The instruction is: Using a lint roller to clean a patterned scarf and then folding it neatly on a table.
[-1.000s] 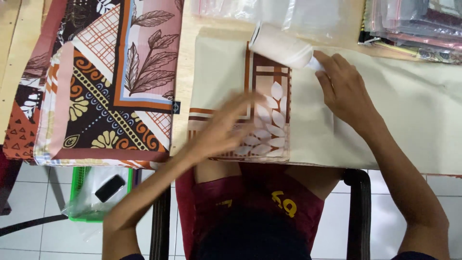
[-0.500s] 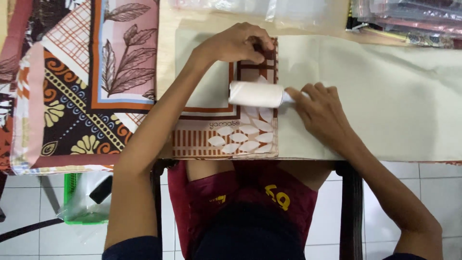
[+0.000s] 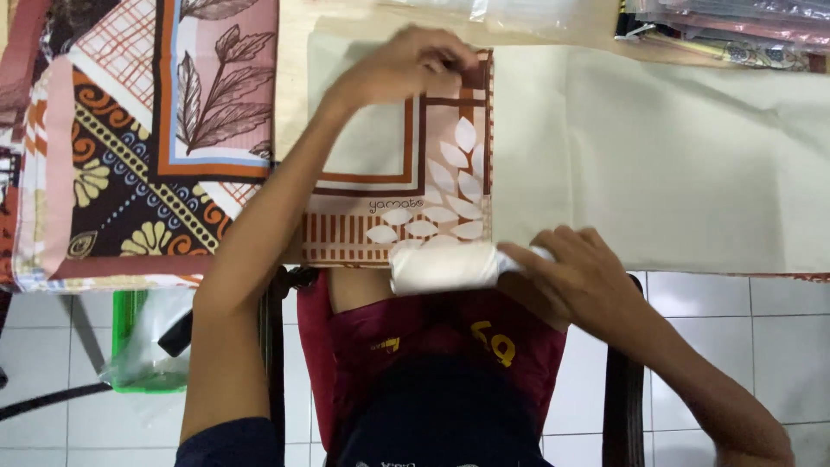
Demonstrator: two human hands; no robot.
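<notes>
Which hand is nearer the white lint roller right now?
Right. The right hand has its grip on the white lint roller at the folded scarf's near edge; the left hand presses the scarf's far edge.

2 hands, 1 white lint roller, 1 folded leaf-print cloth, 1 patterned fabric stack

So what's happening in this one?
A seated person is running a white lint roller over a folded patterned cloth on a table. The right hand holds the roller by its handle at the cloth's near edge, while the left hand presses down the far edge. A stack of patterned fabric lies to the left, and a plain cream cloth spreads to the right.
</notes>
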